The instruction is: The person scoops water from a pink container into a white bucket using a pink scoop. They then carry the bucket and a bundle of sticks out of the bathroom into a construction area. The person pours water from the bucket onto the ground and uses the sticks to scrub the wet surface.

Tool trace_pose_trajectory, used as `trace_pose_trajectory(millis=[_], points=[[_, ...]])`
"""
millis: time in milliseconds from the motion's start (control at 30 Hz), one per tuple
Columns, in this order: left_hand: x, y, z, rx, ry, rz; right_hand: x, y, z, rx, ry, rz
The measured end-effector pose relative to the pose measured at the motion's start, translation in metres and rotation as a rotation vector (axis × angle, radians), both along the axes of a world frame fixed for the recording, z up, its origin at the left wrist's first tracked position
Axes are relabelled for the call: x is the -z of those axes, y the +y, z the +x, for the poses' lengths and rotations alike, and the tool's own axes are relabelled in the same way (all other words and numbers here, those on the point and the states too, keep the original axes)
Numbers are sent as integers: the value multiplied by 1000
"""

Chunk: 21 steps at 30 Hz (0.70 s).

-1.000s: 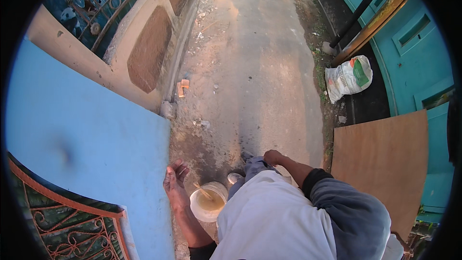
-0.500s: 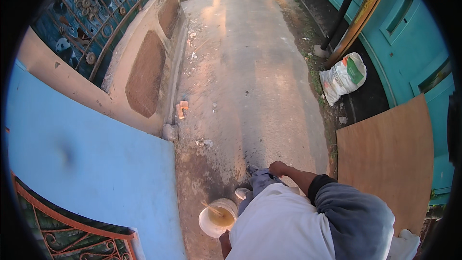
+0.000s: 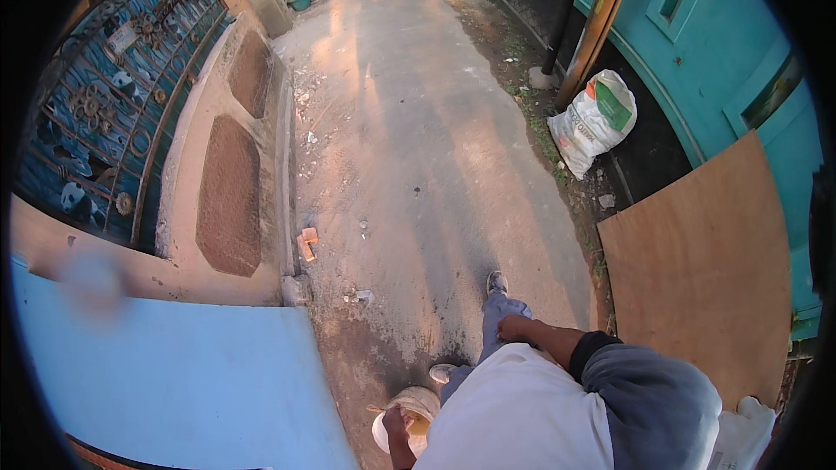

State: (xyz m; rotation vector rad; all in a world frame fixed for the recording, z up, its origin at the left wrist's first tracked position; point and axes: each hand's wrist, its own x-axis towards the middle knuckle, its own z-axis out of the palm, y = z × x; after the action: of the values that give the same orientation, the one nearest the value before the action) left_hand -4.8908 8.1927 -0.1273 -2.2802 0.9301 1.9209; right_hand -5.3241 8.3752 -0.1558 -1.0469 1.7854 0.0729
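The left hand (image 3: pixel 397 423) reaches down over the bucket (image 3: pixel 425 399) near the left shoe (image 3: pixel 441 373); its grip is unclear. The right hand (image 3: pixel 512 328) curls against the trousers (image 3: pixel 492 324), fingertips hidden, hold uncertain.

Bare left hand (image 3: pixel 397 423) low; right hand (image 3: pixel 512 328) at the right leg (image 3: pixel 490 331)

We saw dark printed lettering (image 3: pixel 582 129) on the white sack (image 3: pixel 575 152) at the right, beside its green patch (image 3: pixel 615 106). On the metal railing (image 3: pixel 90 104) at the left we noticed a small pale plate (image 3: pixel 122 37), too small for us to read.
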Motion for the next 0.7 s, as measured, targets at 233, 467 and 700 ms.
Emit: trace_pose_trajectory(millis=[233, 467, 700], points=[[-28, 7, -168, 309, -95, 185, 15, 35, -126, 12, -162, 107], [30, -15, -366, 1410, -77, -258, -11, 70, -220, 398, -234, 99], [-3, -77, -520, 1175, 89, -131, 15, 57, -287, 382, -316, 126]])
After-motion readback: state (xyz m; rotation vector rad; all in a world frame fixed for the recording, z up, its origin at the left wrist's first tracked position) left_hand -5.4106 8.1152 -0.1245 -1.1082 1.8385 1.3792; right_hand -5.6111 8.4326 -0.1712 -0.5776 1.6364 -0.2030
